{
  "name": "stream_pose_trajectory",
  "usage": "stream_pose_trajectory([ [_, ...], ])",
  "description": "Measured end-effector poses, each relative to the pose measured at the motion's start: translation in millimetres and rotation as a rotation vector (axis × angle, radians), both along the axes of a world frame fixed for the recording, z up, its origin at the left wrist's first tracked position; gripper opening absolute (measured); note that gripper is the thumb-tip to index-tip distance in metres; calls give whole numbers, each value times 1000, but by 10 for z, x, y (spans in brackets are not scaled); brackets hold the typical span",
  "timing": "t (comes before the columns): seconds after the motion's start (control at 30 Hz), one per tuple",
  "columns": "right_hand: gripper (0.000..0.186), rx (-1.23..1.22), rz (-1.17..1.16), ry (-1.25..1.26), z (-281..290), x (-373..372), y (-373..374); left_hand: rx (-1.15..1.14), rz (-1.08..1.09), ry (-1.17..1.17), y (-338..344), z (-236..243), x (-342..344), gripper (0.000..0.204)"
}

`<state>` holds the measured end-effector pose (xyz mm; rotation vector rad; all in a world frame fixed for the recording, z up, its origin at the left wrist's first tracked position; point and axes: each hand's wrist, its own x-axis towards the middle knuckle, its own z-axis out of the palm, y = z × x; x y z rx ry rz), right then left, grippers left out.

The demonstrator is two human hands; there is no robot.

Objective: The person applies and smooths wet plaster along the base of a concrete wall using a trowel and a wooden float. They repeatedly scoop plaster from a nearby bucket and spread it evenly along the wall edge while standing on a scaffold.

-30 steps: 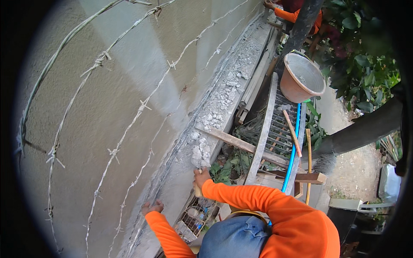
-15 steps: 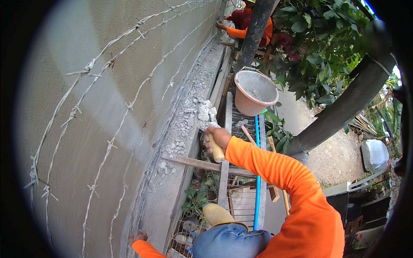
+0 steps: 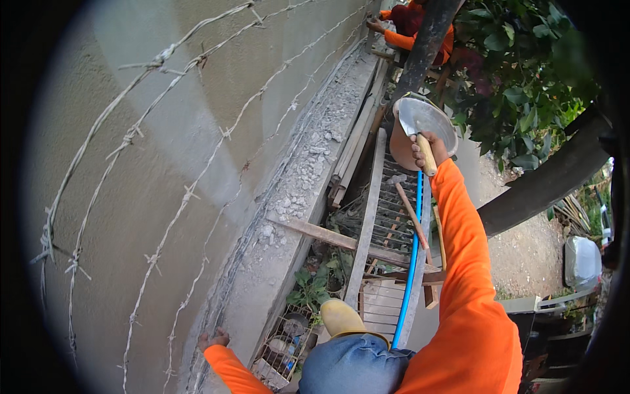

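Observation:
My right hand [image 3: 430, 150] is closed round the wooden handle of a trowel [image 3: 408, 118]. Its metal blade reaches over the mouth of a pinkish bucket [image 3: 401, 148], hiding part of the inside. At the lower left, my left hand [image 3: 214, 339] rests on the concrete ledge [image 3: 252, 289] beside the wall, holding nothing I can see, its fingers somewhat apart. Broken concrete rubble [image 3: 295, 190] lies along the ledge farther off. A wooden-handled tool [image 3: 412, 213] lies on the slatted platform below the bucket.
Strands of barbed wire [image 3: 187, 194] run along the wall [image 3: 151, 164] on the left. A wooden bar [image 3: 321, 234] spans from ledge to platform, near a blue pipe [image 3: 413, 262]. A dark post [image 3: 426, 49] and a thick grey pipe [image 3: 545, 174] stand right. Another person [image 3: 400, 39] crouches at the far end.
My right hand has carried the trowel from the rubble on the ledge rightward and up to the bucket. The view has shifted a little; my left hand stays on the ledge.

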<state>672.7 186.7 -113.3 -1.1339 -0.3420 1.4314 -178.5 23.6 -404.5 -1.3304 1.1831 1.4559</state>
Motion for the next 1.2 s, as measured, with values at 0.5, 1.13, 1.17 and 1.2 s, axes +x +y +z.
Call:
stream_pose_trajectory([
  [0.5,45,-219,927,-1465,-2238,-3884,-519,-27,7,34,34,602,159,76],
  [1.13,57,-414,590,-943,-2532,-4142,-1168,-31,17,-54,101,673,218,77],
  [1.17,57,-554,489,-794,-2593,-4203,-1261,-47,37,-62,105,675,220,78],
  [1.2,55,-558,407,-720,-2658,-4282,-1345,-57,54,-72,106,677,220,79],
])
